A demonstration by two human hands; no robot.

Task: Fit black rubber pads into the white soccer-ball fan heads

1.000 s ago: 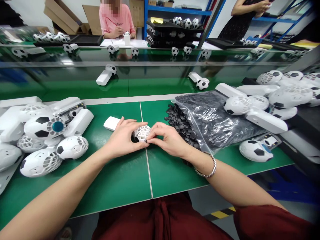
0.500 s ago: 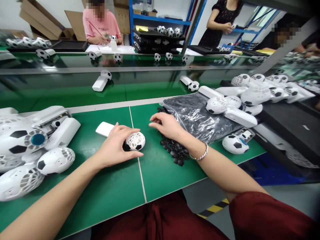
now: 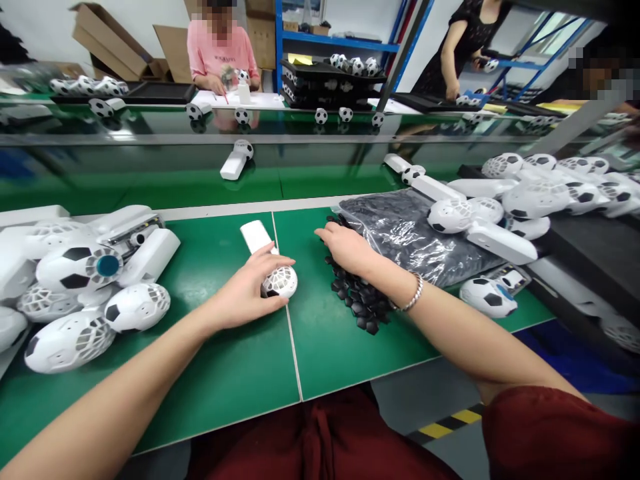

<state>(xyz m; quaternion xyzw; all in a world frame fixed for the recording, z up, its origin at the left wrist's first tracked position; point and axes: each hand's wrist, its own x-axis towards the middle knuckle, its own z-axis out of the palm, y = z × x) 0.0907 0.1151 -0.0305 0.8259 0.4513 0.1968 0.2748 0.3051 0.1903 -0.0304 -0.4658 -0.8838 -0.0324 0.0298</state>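
My left hand (image 3: pixel 250 287) curves round the ball-shaped head of a white plastic football-patterned housing (image 3: pixel 281 281), fingers on the far side and thumb on the near side. The housing lies on the green worktop with openwork cells facing up, and its flat white handle (image 3: pixel 257 238) points away from me. Over the upper end of a heap of small black many-sided pieces (image 3: pixel 357 300) is my right hand (image 3: pixel 345 248), its thumb and fingers drawn together. Whatever is between those fingertips is too small to make out. A clear bag of black pieces (image 3: pixel 415 230) lies beyond my right wrist.
Similar white housings (image 3: pixel 80 267) are piled at the left, one with a blue disc. More housings (image 3: pixel 540 193) lie on black trays at the right. Behind the worktop runs a green conveyor (image 3: pixel 310 167) carrying several units. Other people work across it.
The housing has turned under my left hand, so its handle now points more directly away. My right hand's fingers have drawn closer together over the black pieces. The view has shifted slightly left.
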